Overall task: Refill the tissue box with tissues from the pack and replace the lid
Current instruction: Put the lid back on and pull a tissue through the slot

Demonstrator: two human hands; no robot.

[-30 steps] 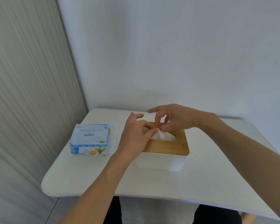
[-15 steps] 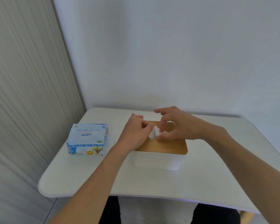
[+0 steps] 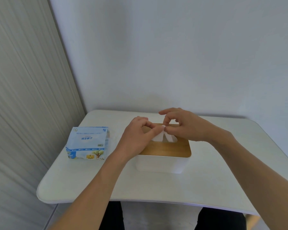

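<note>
The tissue (image 3: 170, 138) stands as a small white peak out of the slot in the wooden lid (image 3: 170, 151). The lid lies flat and looks seated on the white tissue box (image 3: 160, 165), which sits near the middle of the worktop (image 3: 156, 188). By the look of it the refill and the lid are done, and the step in hand is drawing the first sheet up through the slot.

The left grip (image 3: 136, 136) reaches in from seven o'clock and the right grip (image 3: 186, 128) from three o'clock. Both pinch the tip of the tissue between thumb and forefinger, their fingertips almost touching above the slot. The right grip's other fingers arch clear of the lid.

To do this well, the person should probably lift straight up, slowly, with both pinches moving together. A sideways tug could tear the thin sheet on the slot's edge or shift the lid. Once enough sheet stands free, one grip could drop to the lid and steady it. How tightly the sheets are packed below cannot be seen, so a light pull is the safer guess.

The blue-and-white pack (image 3: 88, 143) sits at nine o'clock from the box, well apart from both grips. A ribbed panel (image 3: 23, 97) stands farther out at nine, and a plain wall (image 3: 173, 55) at twelve.
</note>
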